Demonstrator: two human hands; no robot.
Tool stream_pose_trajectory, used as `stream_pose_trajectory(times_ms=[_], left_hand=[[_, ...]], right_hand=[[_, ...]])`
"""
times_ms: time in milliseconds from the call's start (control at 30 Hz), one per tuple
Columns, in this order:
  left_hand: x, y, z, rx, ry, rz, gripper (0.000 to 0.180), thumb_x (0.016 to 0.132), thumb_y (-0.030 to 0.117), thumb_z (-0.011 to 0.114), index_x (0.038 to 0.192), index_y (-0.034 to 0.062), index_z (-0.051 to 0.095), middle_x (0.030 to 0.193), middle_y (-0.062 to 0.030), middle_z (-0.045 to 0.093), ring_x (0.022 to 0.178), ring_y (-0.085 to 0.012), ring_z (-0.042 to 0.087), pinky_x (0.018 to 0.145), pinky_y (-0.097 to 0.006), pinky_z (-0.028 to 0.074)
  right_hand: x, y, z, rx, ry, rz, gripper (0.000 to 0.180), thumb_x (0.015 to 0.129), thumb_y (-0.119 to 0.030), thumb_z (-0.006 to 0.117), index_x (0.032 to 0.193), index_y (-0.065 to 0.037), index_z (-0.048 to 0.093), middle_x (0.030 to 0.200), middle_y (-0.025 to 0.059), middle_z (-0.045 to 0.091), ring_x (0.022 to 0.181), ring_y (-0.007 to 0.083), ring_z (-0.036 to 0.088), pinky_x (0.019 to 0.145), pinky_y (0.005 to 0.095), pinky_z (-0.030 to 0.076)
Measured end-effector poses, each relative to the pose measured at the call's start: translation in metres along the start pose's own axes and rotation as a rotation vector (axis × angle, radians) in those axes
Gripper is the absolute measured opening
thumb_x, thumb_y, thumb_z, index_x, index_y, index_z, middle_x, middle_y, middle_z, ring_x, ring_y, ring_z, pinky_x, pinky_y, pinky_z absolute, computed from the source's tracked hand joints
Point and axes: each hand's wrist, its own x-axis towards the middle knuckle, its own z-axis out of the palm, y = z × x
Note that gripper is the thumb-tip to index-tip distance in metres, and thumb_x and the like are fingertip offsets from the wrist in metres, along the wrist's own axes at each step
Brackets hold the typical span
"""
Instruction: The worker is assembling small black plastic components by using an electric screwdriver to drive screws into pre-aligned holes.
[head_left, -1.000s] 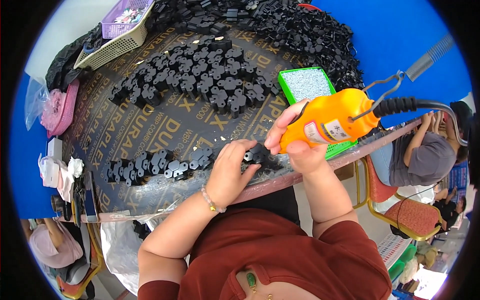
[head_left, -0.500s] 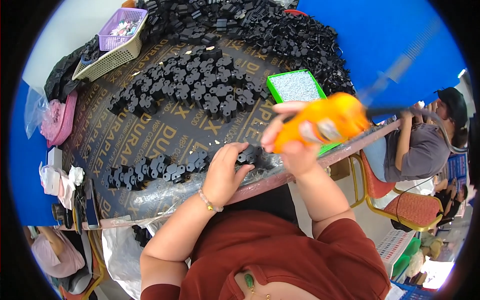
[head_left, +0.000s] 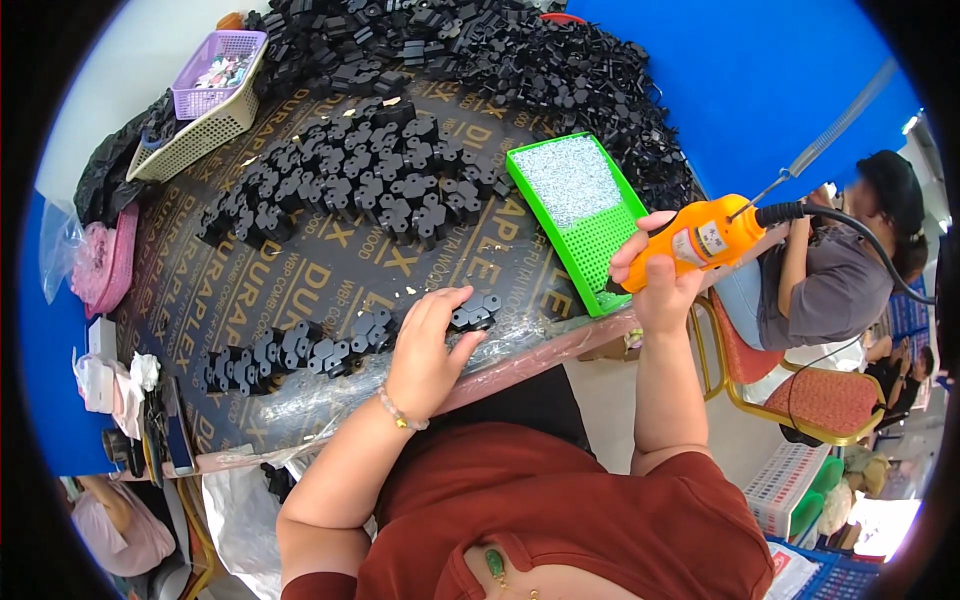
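My right hand (head_left: 655, 280) is wrapped round an orange electric screwdriver (head_left: 700, 240), raised over the lower right end of a green tray (head_left: 552, 240). Small silvery pieces, apparently screws, fill the tray's far part, and bare perforated grid shows nearer me. The driver's bit end is hard to make out beside my fingers. Near the table edge my left hand (head_left: 432, 335) holds a black plastic part (head_left: 476, 311) between thumb and fingers, partly covering it. Left of that hand runs a row of similar black parts (head_left: 300, 345) on the printed board.
Standing black parts (head_left: 350, 175) fill the board's middle, with a large loose heap (head_left: 520, 60) behind. Baskets (head_left: 195, 130) stand at far left, a pink one (head_left: 112, 265) below. A coil spring (head_left: 840, 120) and black cable (head_left: 870, 235) run from the driver. Another person (head_left: 835, 260) sits at right.
My right hand has moved right and slightly down with the screwdriver, uncovering more of the green tray. My left hand stays at the black part. The whole view has shifted slightly.
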Motion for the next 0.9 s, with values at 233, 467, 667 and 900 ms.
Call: stream_pose_trajectory(times_ms=[233, 467, 667, 900], left_hand=[[0.002, 0.009, -0.003, -0.185, -0.037, -0.169, 0.051, 0.075, 0.007, 0.079, 0.121, 0.0026, 0.057, 0.114, -0.0152, 0.064, 0.104, -0.0349, 0.061, 0.091, -0.040, 0.050], [0.000, -0.002, -0.004, -0.122, -0.083, -0.098, 0.049, 0.075, 0.011, 0.079, 0.119, 0.0031, 0.059, 0.113, -0.0159, 0.064, 0.105, -0.0350, 0.061, 0.092, -0.041, 0.049], [0.003, 0.000, -0.005, -0.151, -0.053, -0.071, 0.046, 0.074, 0.008, 0.077, 0.116, 0.0028, 0.059, 0.111, -0.0163, 0.064, 0.105, -0.0356, 0.061, 0.092, -0.042, 0.049], [0.001, -0.005, 0.002, -0.188, -0.006, -0.007, 0.042, 0.072, 0.005, 0.077, 0.109, 0.0031, 0.058, 0.104, -0.0149, 0.063, 0.098, -0.0375, 0.060, 0.087, -0.044, 0.049]], right_hand=[[0.008, -0.040, 0.028, 0.001, -0.073, -0.169, 0.065, 0.087, -0.059, 0.066, 0.114, -0.003, 0.045, 0.073, 0.0104, 0.063, 0.054, 0.0159, 0.057, 0.051, 0.0276, 0.050], [0.008, -0.026, 0.107, 0.292, -0.339, -0.007, 0.067, 0.083, -0.058, 0.069, 0.112, -0.002, 0.047, 0.073, 0.0137, 0.064, 0.056, 0.0198, 0.061, 0.055, 0.0317, 0.052], [0.004, -0.005, 0.131, 0.324, -0.348, 0.093, 0.064, 0.081, -0.046, 0.080, 0.111, 0.002, 0.050, 0.076, 0.0152, 0.065, 0.062, 0.0187, 0.063, 0.056, 0.0278, 0.052], [-0.005, 0.016, 0.131, 0.333, -0.409, 0.225, 0.059, 0.074, -0.036, 0.087, 0.104, 0.000, 0.051, 0.076, 0.0144, 0.065, 0.061, 0.0163, 0.063, 0.056, 0.0250, 0.052]])
